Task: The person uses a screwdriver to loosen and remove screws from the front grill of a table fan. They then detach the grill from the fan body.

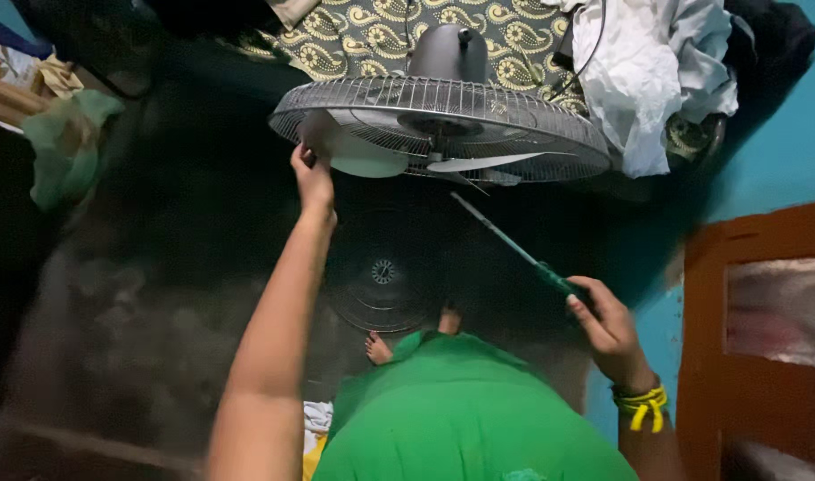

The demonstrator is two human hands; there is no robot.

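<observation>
Two hands busy: left hand (313,178) gripped rim of round grey wire-guard fan (439,129); right hand (608,330) closed around green-handled long screwdriver (514,249), tip just below guard. Guard-fastening work seemed underway; tip needed seating on fastener.

No packages, labels, signs or screens anywhere in view.
</observation>
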